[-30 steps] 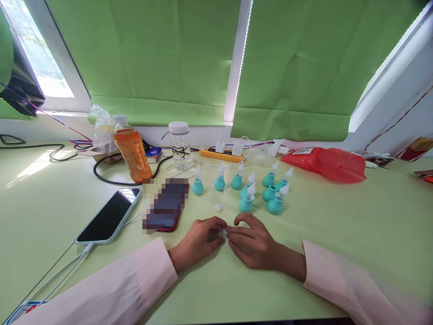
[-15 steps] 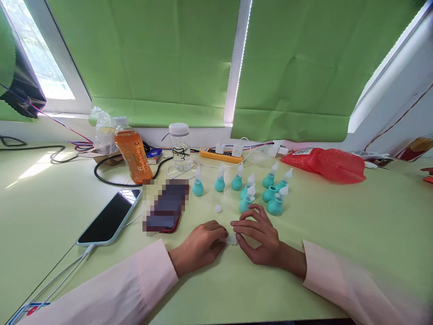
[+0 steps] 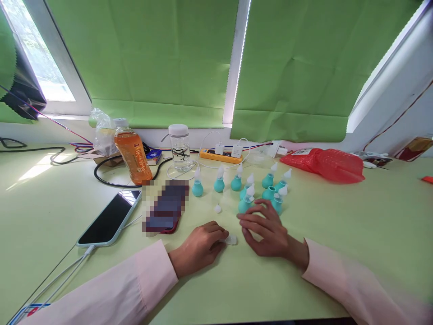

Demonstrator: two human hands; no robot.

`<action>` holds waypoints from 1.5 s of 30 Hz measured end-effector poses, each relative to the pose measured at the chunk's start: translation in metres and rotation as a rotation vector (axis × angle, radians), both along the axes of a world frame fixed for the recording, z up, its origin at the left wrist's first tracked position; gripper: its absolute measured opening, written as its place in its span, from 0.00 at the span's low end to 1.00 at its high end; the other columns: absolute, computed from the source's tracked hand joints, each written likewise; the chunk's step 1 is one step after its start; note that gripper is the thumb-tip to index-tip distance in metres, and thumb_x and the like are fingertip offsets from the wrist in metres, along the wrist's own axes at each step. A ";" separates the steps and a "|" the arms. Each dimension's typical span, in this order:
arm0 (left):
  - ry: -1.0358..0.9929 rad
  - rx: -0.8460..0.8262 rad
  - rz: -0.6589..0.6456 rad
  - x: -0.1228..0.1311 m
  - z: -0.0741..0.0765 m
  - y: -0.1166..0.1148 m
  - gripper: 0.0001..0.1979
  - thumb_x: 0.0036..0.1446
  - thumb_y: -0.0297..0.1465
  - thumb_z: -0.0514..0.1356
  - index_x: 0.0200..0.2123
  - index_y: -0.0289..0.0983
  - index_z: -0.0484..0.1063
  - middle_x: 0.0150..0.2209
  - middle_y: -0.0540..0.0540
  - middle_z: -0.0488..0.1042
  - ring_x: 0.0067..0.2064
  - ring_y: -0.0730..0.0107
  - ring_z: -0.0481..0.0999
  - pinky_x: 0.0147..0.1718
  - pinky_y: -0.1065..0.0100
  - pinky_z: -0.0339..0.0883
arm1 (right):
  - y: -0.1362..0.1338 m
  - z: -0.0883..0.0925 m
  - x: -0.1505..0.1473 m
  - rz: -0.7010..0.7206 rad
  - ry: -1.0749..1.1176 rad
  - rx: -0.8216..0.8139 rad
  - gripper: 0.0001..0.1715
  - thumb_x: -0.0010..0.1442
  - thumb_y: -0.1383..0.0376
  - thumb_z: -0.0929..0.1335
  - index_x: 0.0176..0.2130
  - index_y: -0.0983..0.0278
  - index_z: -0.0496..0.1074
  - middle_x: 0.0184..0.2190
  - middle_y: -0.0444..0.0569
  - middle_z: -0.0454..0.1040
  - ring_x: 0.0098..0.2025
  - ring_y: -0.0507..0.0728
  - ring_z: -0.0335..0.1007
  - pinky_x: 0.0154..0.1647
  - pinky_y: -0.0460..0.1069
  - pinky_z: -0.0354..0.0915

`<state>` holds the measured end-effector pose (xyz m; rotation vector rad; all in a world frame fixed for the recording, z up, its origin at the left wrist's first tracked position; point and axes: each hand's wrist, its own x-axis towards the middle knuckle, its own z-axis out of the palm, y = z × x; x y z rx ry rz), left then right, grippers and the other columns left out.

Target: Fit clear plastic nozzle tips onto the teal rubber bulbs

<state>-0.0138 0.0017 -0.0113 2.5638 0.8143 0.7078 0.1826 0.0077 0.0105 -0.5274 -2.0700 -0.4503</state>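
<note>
One translucent piece lies low over the worktop, one end clamped by the fingers of our left hand. We judge it light, fairly stiff and slippery; we advise gripping its outer edges. Our right hand has its fingers apart, nothing visible between them, near the teal bulbs.

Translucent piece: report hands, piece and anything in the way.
Left hand holding translucent piece, end protruding. Right hand open, apart from piece, partly hiding teal bulbs. White tip beyond, not blocking.
</note>
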 end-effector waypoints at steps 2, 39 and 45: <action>0.020 0.006 -0.005 0.000 0.000 0.000 0.10 0.51 0.22 0.50 0.35 0.34 0.68 0.33 0.43 0.72 0.37 0.67 0.68 0.35 0.68 0.64 | 0.007 0.015 0.013 -0.102 -0.006 0.073 0.14 0.44 0.73 0.67 0.34 0.61 0.66 0.30 0.45 0.75 0.31 0.56 0.67 0.37 0.56 0.61; -0.531 -0.065 0.365 0.000 0.007 -0.002 0.09 0.54 0.28 0.52 0.40 0.36 0.62 0.36 0.47 0.68 0.36 0.73 0.68 0.33 0.72 0.65 | -0.027 0.030 -0.015 -0.028 -0.089 -0.475 0.07 0.46 0.68 0.65 0.31 0.64 0.65 0.22 0.45 0.64 0.25 0.52 0.60 0.25 0.46 0.59; -0.590 -0.127 0.315 -0.002 0.006 -0.003 0.09 0.56 0.28 0.50 0.41 0.38 0.62 0.38 0.47 0.67 0.38 0.73 0.67 0.36 0.71 0.64 | -0.028 -0.018 -0.025 -0.023 -0.033 -0.852 0.24 0.45 0.63 0.68 0.43 0.63 0.61 0.37 0.50 0.61 0.36 0.54 0.62 0.34 0.48 0.63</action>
